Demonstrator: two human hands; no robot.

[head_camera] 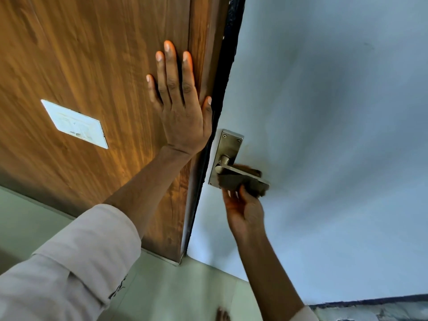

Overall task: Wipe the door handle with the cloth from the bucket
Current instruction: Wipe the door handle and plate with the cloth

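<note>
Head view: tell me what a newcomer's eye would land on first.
First the left hand, spread flat against the wooden door face near its edge, bracing it. Then, lower right, the right hand pressing a dark cloth up around the metal lever handle on the door's pale side. A white rectangular label is stuck on the wood at left.
</note>
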